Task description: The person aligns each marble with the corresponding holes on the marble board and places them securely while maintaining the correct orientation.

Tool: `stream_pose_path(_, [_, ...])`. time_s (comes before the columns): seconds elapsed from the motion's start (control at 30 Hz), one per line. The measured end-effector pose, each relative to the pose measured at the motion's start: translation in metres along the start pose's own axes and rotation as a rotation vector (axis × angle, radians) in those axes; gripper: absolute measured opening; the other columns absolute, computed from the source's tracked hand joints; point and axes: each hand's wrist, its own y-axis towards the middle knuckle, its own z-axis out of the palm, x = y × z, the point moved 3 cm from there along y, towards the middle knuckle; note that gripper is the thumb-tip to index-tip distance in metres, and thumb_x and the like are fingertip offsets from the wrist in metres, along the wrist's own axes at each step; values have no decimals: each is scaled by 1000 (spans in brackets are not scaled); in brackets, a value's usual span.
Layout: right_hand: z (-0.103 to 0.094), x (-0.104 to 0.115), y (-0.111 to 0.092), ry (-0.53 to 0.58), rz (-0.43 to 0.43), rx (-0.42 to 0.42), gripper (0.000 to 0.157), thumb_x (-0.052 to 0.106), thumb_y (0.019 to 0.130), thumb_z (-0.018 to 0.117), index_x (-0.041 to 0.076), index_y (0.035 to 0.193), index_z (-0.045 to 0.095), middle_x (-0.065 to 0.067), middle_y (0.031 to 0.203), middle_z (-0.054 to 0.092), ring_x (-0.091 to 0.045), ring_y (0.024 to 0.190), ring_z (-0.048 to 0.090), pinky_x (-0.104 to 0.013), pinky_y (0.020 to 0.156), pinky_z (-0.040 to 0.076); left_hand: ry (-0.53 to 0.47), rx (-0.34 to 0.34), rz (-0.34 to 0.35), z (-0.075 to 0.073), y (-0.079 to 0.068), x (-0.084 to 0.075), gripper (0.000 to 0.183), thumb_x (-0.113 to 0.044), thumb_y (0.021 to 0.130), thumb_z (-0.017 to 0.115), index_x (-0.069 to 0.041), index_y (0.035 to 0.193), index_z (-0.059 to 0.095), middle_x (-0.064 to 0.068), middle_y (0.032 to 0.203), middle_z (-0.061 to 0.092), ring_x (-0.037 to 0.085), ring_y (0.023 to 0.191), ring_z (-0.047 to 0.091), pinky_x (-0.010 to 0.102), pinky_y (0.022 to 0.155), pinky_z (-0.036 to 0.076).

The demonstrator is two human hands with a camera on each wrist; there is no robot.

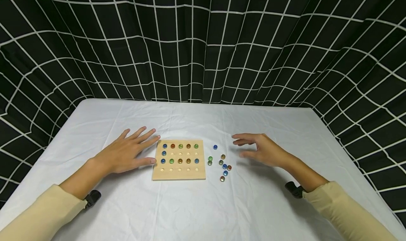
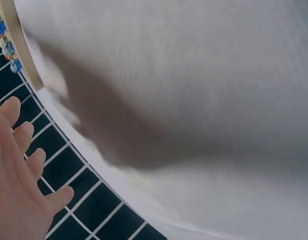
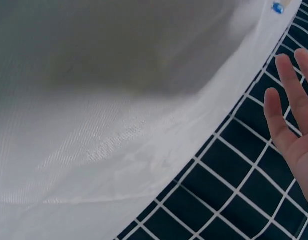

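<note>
A light wooden board with rows of shallow hollows lies flat on the table. Glass marbles in blue, red, green and amber fill its top row and third row; one blue marble sits at the left end of the second row. The bottom row shows bare hollows. My left hand, fingers spread and palm down, is at the board's left edge and holds nothing. To the right of several loose marbles, my right hand hovers with relaxed fingers, holding nothing. Its shadow falls on the cloth.
A white cloth with faint creases covers the table. Behind and at both sides hangs a black curtain with a white grid. Most loose marbles form a cluster right of the board; one blue marble lies farther back.
</note>
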Motion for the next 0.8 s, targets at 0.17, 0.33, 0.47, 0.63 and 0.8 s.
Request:
stream_pose_path(0.17, [7,2,0,8,12,37,54,9,84,79,3,135,61,-6,117,72,-22,112,66,-53,98,48,-7,11,15,3,0,-6,85,-76,91,42,-25,157,33,2,164,25,35,151,16,66,115,13])
stream_pose_path(0.33, [13,3,0,34,31,75,54,10,85,80,5,135,62,-3,116,73,-22,112,66,-52,97,48,-20,17,14,5,0,-8,88,-79,89,42,-24,157,34,2,163,27,34,151,17,66,115,13])
stream_pose_path(0.47, [17,4,0,42,37,100,51,11,84,80,6,133,63,-1,112,74,-22,113,65,-51,97,47,-22,27,9,8,1,-8,90,-81,87,42,-25,157,33,2,163,28,33,151,17,66,116,13])
stream_pose_path(0.63, [23,4,1,60,29,131,47,10,83,81,5,127,66,2,106,75,-18,108,67,-48,97,48,-19,40,11,10,1,-8,93,-83,85,41,-25,157,32,2,163,28,32,151,18,66,116,13])
stream_pose_path(0.8, [27,6,2,44,12,152,45,9,82,82,5,124,67,4,103,75,-15,103,68,-47,95,50,-28,47,15,10,2,-9,95,-83,84,43,-24,157,33,1,163,28,31,151,18,66,116,13])
